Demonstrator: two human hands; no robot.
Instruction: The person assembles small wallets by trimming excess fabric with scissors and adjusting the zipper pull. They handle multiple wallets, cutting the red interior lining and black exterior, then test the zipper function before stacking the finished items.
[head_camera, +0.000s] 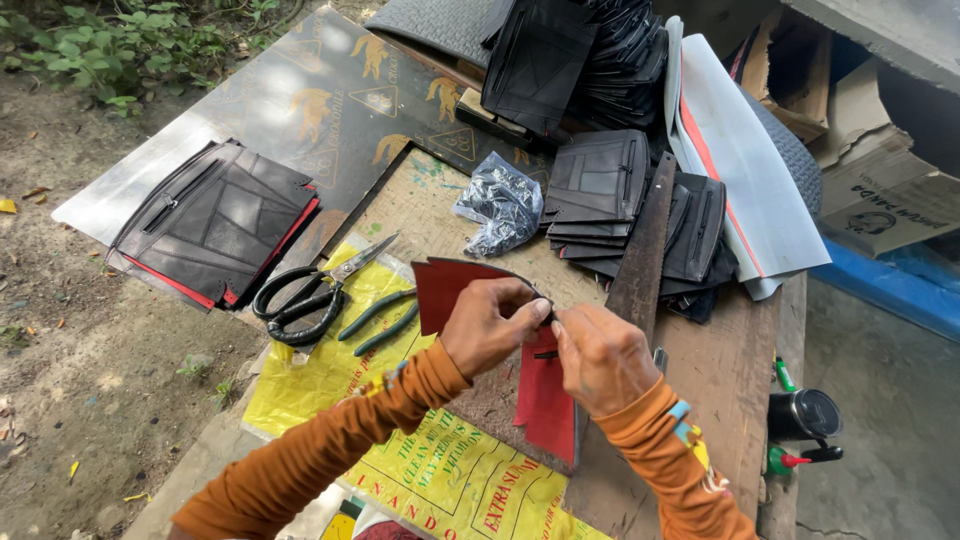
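My left hand and my right hand both grip a dark red and black sewn piece over the wooden table. The fingertips of both hands meet at its top edge, pinching a small dark part there. The red lining hangs down between my wrists and spreads left behind my left hand. Both arms wear orange sleeves.
Black-handled scissors and green-handled pliers lie left on a yellow printed sheet. A long rusty file, stacks of black pieces, a plastic bag of small parts, a black can.
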